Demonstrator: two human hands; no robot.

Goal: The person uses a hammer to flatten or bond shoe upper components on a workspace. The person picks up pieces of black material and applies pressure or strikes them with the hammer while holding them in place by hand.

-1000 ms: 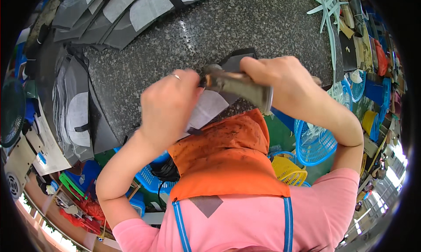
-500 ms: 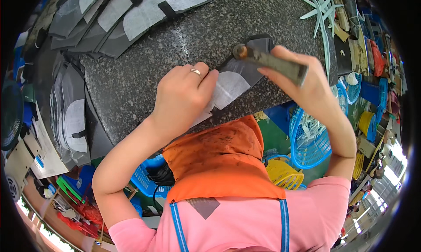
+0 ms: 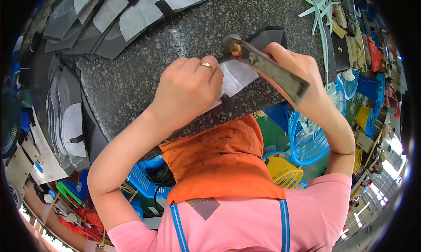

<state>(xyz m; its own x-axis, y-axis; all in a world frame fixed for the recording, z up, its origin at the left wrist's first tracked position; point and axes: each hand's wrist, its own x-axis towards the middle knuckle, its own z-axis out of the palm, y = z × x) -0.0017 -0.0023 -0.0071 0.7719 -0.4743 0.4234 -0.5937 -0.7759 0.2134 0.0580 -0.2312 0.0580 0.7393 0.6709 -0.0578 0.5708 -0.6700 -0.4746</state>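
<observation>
My right hand [image 3: 302, 76] is wrapped round a hammer [image 3: 272, 67] with a long metal head. Its rounded end hangs over a dark grey sheet piece [image 3: 268, 36] with a white patch [image 3: 237, 77]. Blur softens the hammer head, and whether it touches the piece I cannot tell. My left hand [image 3: 188, 85], a ring on one finger, is closed with its fingers bent down on the left part of that piece. The fingertips and the part under them are hidden. The piece lies on a speckled dark stone slab [image 3: 127, 83], near its front edge.
Overlapping grey pieces with white patches [image 3: 140, 19] lie at the far left; another stack [image 3: 72, 116] is at the left. Pale green strips [image 3: 322, 15] hang over the slab's right side. Below stand blue baskets [image 3: 309, 142] and a yellow basket [image 3: 285, 173]. An orange apron [image 3: 219, 164] covers my front.
The hammer's rounded end has shifted slightly left and up. My left hand has moved a little right along the piece, covering more of its white patch.
</observation>
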